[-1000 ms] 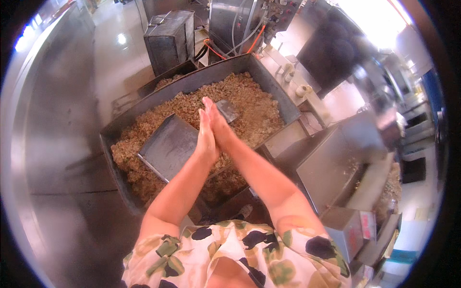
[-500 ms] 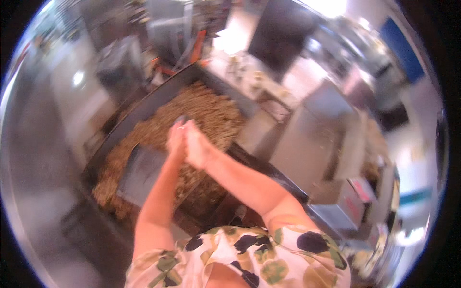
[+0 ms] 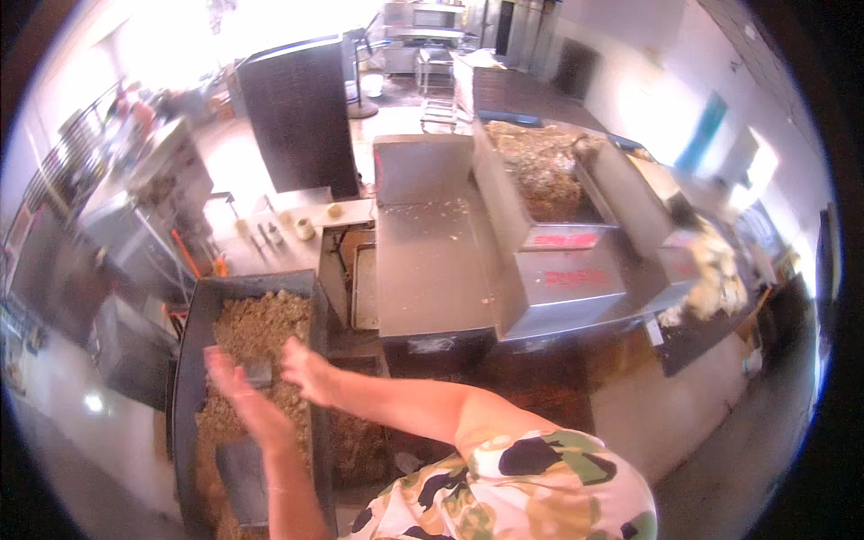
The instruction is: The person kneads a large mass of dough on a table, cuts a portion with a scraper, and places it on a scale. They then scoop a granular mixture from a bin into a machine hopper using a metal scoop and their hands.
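Observation:
A long dark-walled bin [image 3: 187, 360] stands at the left, holding a layer of brown, crumbly, granular food [image 3: 261, 326]. Above it is my left hand [image 3: 241, 389], fingers stretched out and nothing in the palm. My right hand [image 3: 308, 371] hovers over the bin's right wall, its fingers loosely bent and apart, with no object visible in them. Between the two hands a small flat grey piece [image 3: 258, 373] lies on the crumbs; its kind is unclear. Nearer me, a larger grey metal sheet or pan [image 3: 241, 479] rests on the food, partly covered by my left forearm.
A steel worktable [image 3: 432, 261] adjoins the bin on the right. Beyond it stand steel troughs, one with flaky brown material [image 3: 540, 171]. Jars [image 3: 304, 229] sit on a pale counter behind the bin. A tall dark panel [image 3: 297, 121] rises farther back.
My hands were pressed together over the bin and have come apart. The view has swung to the right, bringing in more of the worktable and troughs.

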